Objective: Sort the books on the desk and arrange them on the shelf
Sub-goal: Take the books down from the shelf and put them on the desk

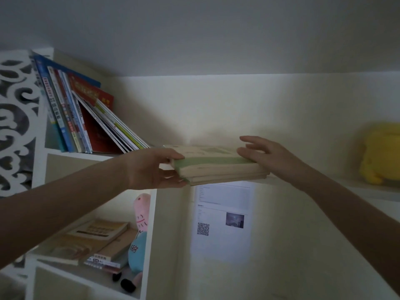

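shelf books [71, 118]: titles unreadable | yellow plush [383, 152]: cut off right

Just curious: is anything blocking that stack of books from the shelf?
Nothing visible between the stack and the shelf; leaning books stand off to its left, a yellow plush far right.

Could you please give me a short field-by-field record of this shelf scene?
stack of books: held flat at the shelf edge, green cover up
left hand: grips the stack's left end, thumb on top
right hand: open, fingers straight, at the stack's right end
leaning books: left of the stack
yellow plush toy: far right
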Demonstrator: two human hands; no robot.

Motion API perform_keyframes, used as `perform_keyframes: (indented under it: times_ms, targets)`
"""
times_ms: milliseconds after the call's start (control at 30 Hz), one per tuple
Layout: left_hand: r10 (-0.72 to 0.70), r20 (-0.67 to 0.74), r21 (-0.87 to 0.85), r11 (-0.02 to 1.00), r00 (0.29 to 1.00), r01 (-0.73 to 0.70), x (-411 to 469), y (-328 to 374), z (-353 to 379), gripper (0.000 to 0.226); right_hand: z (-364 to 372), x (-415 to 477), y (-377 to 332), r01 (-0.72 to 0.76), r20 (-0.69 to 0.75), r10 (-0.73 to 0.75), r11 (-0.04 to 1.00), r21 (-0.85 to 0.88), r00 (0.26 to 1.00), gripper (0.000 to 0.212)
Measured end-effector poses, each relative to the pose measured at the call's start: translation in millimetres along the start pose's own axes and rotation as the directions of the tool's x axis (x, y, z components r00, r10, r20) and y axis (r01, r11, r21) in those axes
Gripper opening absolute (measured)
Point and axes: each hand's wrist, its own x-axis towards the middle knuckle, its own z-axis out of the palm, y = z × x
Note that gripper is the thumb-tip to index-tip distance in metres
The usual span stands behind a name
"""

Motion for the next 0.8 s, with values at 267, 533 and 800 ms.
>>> perform_keyframes:
  times_ms: [267, 533, 800]
  targets:
    - [0.072, 0.058, 0.316, 0.945, 0.996, -0.087, -0.9, -9.1, -11.3, 0.075, -3.2, 10.9, 3.1, -0.252, 0.384, 0.127, 0.922, 0.295, 0.915, 0.077]
    - [0.181, 0.058, 0.300, 0.935, 0.982, -0.190, 9.6, -37.6, -9.9, 0.091, 12.3, -4.8, 5.8, -0.010, 0.235, -0.051, 0.968, 0.249, 0.971, 0.088]
    - [0.295, 0.095, 0.368, 0.877, 0.951, -0.309, 11.4, -50.5, -13.8, 0.090, 21.7, -15.9, 15.1, 0.123, 0.123, -0.160, 0.956, 0.266, 0.979, 0.079]
